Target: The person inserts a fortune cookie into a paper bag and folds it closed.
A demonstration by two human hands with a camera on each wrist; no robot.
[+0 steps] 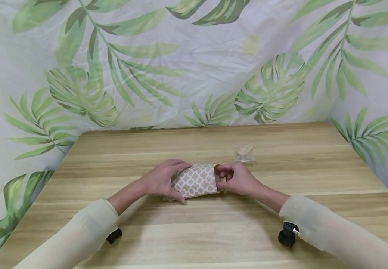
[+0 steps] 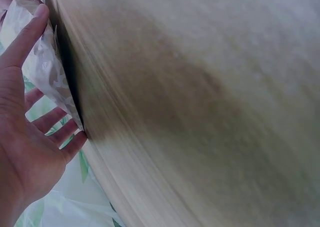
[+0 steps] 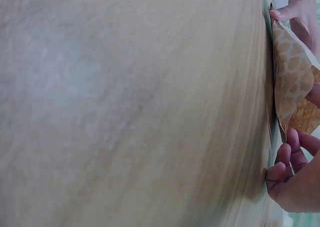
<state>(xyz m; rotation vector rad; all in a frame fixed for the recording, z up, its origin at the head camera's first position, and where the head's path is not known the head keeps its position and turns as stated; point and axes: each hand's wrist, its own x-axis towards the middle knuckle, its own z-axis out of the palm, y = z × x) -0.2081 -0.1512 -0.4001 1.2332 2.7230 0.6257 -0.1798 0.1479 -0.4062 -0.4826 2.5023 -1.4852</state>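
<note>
A brown paper bag point(image 1: 195, 181) with a white lattice pattern lies on the table between both hands, its mouth facing right. My left hand point(image 1: 163, 179) grips the bag's closed end, thumb along the near edge and fingers on the far side; the left wrist view shows the thumb pressed on the paper point(image 2: 47, 67). At the mouth is my right hand point(image 1: 239, 179). Its fingertips pinch the bag's edge in the right wrist view, where the bag point(image 3: 290, 67) gapes and shows its plain brown inside. One finger reaches into the opening. The bag's contents are hidden.
A small clear plastic packet point(image 1: 244, 153) lies behind the right hand, with something pale in it. A bit of clear plastic point(image 1: 168, 199) peeks out below the left hand. The wooden table point(image 1: 194, 235) ends at a leaf-print cloth point(image 1: 210, 67) behind.
</note>
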